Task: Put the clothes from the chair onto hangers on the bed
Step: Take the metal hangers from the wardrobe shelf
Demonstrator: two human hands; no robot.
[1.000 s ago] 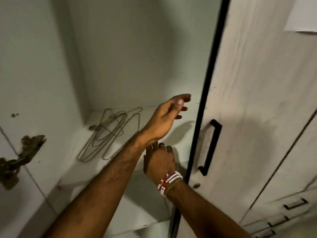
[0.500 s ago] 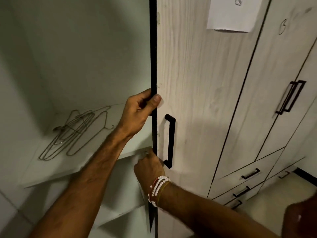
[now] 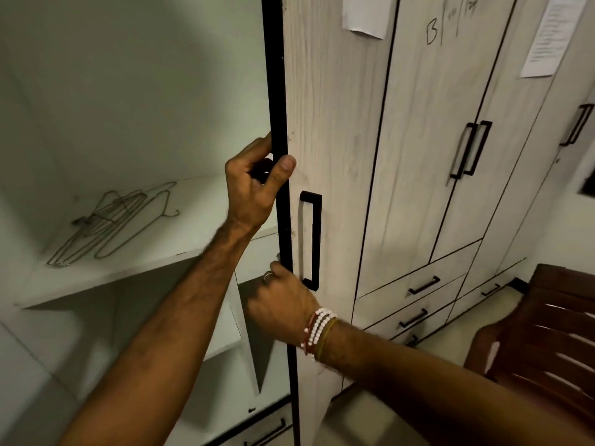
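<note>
A bunch of thin wire hangers (image 3: 109, 226) lies flat on a white shelf (image 3: 199, 217) inside the open wardrobe. My left hand (image 3: 254, 185) grips the black edge of the pale wood wardrobe door (image 3: 335, 123), thumb on the front face, just above its black handle (image 3: 311, 239). My right hand (image 3: 278, 300), with beaded bracelets on the wrist, holds the same door edge lower down; its fingertips are hidden behind the edge. Part of a brown slatted chair (image 3: 544, 333) shows at the lower right. No clothes or bed are in view.
More wardrobe doors with black handles (image 3: 470, 149) and drawers (image 3: 421, 284) run to the right. Paper notes (image 3: 363, 14) are stuck on the doors. Below the hanger shelf are further white shelves (image 3: 222, 333) and a pale floor (image 3: 363, 416).
My left hand went from hovering open over the shelf to gripping the door edge. My right hand rose to the door edge by the handle. The view swung right, bringing in the chair.
</note>
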